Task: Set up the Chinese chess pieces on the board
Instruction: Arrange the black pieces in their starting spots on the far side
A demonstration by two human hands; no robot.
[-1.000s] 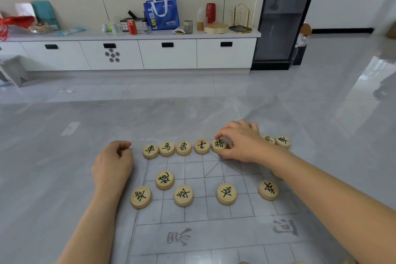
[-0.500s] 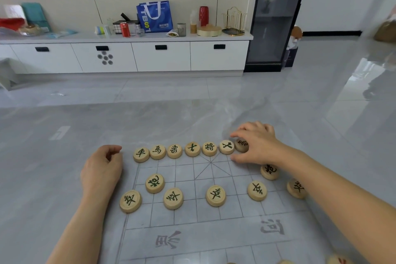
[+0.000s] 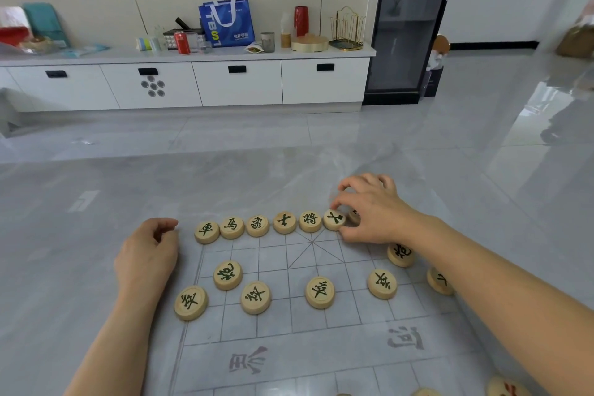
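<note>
Nearest, the pale grey gridded board sheet (image 3: 321, 341) lies on the grey tiled floor (image 3: 96, 170), and the round light-wood discs (image 3: 319, 292) with dark green characters stand five in the soldier row and two a rank beyond. The left hand (image 3: 146, 259) rests at the board's left edge, loosely curled and empty. At the far rank the right hand (image 3: 374, 212), over the general disc (image 3: 310, 221) a second ago, now pinches the sixth disc (image 3: 334, 219) beside it, so the rank looks nearly filled.
</note>
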